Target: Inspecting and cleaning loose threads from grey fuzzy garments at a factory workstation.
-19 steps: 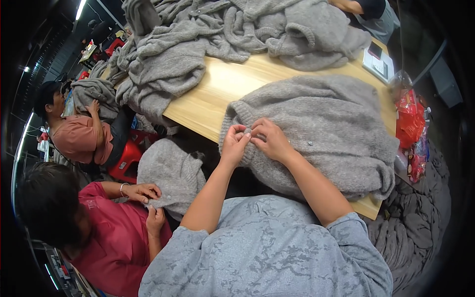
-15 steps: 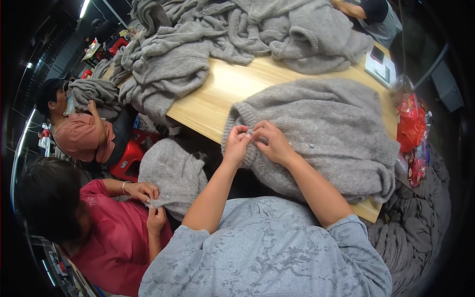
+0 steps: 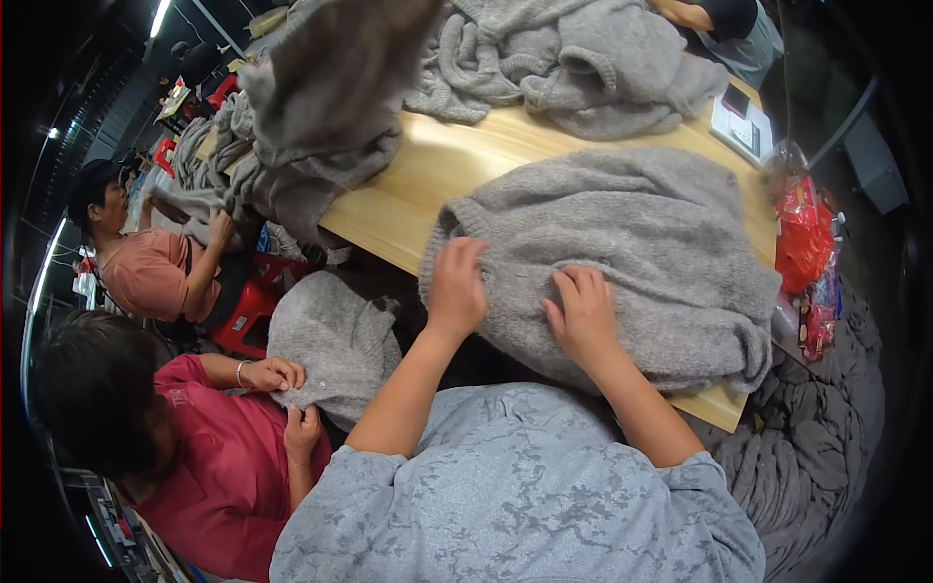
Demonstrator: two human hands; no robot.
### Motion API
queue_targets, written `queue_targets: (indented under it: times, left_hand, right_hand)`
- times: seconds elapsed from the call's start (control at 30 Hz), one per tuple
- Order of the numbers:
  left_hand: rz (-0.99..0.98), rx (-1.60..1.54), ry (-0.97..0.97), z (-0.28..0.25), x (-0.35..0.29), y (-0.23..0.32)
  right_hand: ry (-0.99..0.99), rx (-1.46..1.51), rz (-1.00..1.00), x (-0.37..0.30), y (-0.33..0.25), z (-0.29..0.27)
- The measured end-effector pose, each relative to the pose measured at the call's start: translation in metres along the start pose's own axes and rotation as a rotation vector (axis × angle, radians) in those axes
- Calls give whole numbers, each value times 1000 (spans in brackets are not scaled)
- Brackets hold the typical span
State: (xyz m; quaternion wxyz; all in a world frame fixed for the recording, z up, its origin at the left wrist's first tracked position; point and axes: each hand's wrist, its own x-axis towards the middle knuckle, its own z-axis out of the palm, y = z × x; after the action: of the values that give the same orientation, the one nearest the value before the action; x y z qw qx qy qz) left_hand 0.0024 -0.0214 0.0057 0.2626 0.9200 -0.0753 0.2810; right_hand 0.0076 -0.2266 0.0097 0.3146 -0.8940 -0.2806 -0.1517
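Note:
A fuzzy grey knitted cardigan [image 3: 671,243] lies across the near part of the wooden table, its ribbed edge toward the left and small buttons down its front. Over that ribbed edge is my left hand [image 3: 459,291], somewhat blurred, its fingers stretched out and not gripping anything I can see. My right hand [image 3: 586,313] rests on the cardigan's front with fingers and thumb apart. A small button [image 3: 486,276] shows right beside my left fingers.
Grey knitwear [image 3: 612,78] is heaped along the far side of the wooden table [image 3: 457,160]. A white booklet [image 3: 741,128] and a red plastic bag [image 3: 802,233] are at the right. At left, a co-worker in a red shirt [image 3: 224,466] handles a grey knit piece [image 3: 326,330].
My hands have come apart from the button by the ribbed edge; the right moved right along the cardigan. Behind, a grey garment has swung up above the far-left pile, blurred.

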Motion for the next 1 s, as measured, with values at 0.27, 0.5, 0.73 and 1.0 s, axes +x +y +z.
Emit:
queue_targets:
  times: [0.27, 0.5, 0.73, 1.0]
  left_hand:
    - [25, -7, -387, 15, 12, 22]
    - [-54, -142, -343, 18, 5, 19]
    - [-173, -414, -321, 14, 1, 16]
    - [-308, -519, -372, 16, -4, 16]
  right_hand:
    - [-12, -16, 94, 22, -7, 30]
    - [-3, 200, 157, 16, 5, 35]
    - [-15, 331, 215, 20, 7, 36]
    - [7, 339, 155, 19, 8, 35]
